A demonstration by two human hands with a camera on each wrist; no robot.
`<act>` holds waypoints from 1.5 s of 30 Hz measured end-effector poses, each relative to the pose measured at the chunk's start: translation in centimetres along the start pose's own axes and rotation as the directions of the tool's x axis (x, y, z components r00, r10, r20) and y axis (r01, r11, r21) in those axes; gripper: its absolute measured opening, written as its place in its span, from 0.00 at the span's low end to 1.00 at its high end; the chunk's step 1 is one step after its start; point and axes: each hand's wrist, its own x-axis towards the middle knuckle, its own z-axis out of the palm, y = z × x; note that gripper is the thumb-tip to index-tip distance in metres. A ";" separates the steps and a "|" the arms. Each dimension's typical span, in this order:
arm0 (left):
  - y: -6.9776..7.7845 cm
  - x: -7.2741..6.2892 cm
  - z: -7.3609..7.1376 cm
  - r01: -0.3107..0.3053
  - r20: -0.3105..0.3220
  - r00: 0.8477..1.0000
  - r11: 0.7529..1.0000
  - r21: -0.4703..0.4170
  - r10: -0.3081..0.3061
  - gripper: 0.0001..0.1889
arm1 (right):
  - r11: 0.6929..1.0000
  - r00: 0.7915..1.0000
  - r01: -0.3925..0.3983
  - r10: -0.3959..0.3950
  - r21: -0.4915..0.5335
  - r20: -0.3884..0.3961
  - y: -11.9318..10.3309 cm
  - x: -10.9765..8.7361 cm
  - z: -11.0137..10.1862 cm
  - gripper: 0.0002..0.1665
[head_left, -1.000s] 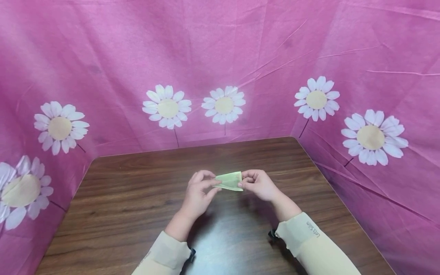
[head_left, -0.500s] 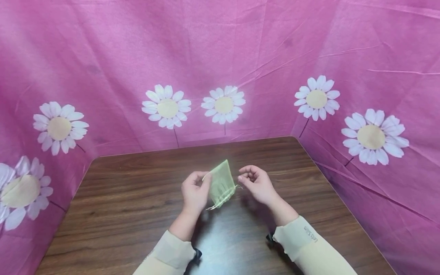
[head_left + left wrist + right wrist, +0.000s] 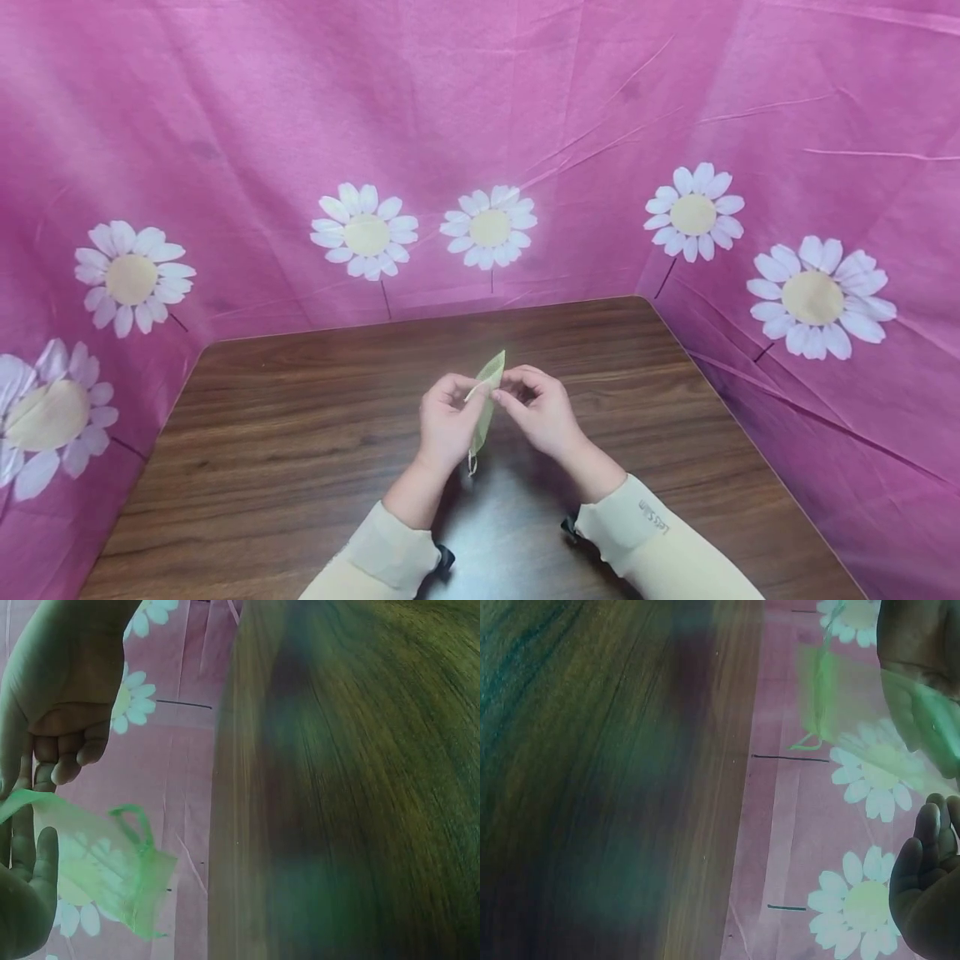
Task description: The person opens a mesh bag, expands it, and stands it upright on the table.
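A sheer pale green drawstring pouch (image 3: 485, 421) is held up over the table, turned nearly edge-on in the head view. My left hand (image 3: 452, 419) pinches its left side between thumb and fingers. At the opposite side my right hand (image 3: 542, 412) has thumb and index finger together on the pouch's edge. Light cord loops dangle from the lower end. Through the thin pouch (image 3: 105, 862) in the left wrist view, the printed flowers behind show. The right wrist view has the pouch (image 3: 847, 705) stretched out, with its gathered drawstring end away from the fingers.
A dark wood-grain table (image 3: 300, 433) with rounded corners lies under both hands. Pink cloth (image 3: 420, 100) printed with white daisies stands round its back and sides. Both forearms wear pale sleeves (image 3: 626, 521) with black straps at the cuffs.
The pouch went from lying sideways between both hands to the left hand alone with its drawstring end down, then turned edge-on. My right hand let go, then moved left onto it again.
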 end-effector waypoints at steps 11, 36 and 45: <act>-0.6 -0.1 0.1 -0.014 -0.020 1.000 1.000 0.018 0.015 0.06 | 1.000 0.999 -0.012 0.012 -0.008 0.037 0.2 -0.7 0.3 0.06; -1.5 -0.7 -0.4 -0.041 0.074 0.997 0.986 0.165 0.029 0.04 | 0.987 0.994 -0.091 0.081 0.130 0.076 0.5 -0.9 0.0 0.04; -1.6 -0.6 -0.7 -0.042 0.164 0.986 0.994 0.105 0.024 0.04 | 0.975 0.994 -0.098 0.084 0.198 0.076 0.7 -0.7 -0.1 0.02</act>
